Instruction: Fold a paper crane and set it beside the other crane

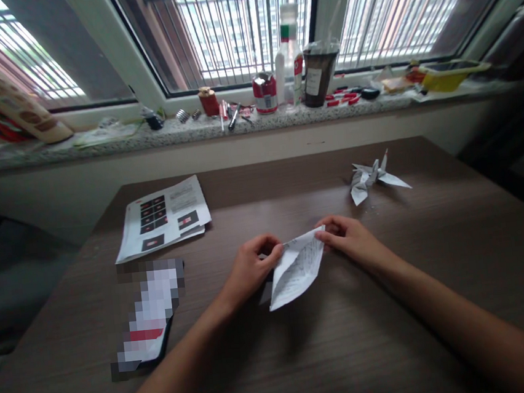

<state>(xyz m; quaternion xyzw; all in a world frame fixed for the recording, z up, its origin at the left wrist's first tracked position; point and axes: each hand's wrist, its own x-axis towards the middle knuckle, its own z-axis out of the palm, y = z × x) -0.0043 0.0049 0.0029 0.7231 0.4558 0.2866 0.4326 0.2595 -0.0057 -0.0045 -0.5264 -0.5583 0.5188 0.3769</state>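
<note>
A folded sheet of paper (pixel 299 270), white with printed text, is held up over the middle of the table, its near corner pointing down toward me. My left hand (pixel 254 262) pinches its left edge between thumb and fingers. At the upper right corner, my right hand (pixel 342 235) grips it the same way. Some of the fingers are hidden behind the paper. Beyond my right hand, folded paper cranes (pixel 371 180) lie together on the table; how many there are is hard to make out.
A stack of printed sheets (pixel 183 195) lies at the back left of the brown table (pixel 278 368). Nearer me is a phone (pixel 155 312), its screen blurred out. On the granite windowsill (pixel 141 143) stand a red can (pixel 265 94), a bottle (pixel 283 74) and a dark drink cup (pixel 318 77).
</note>
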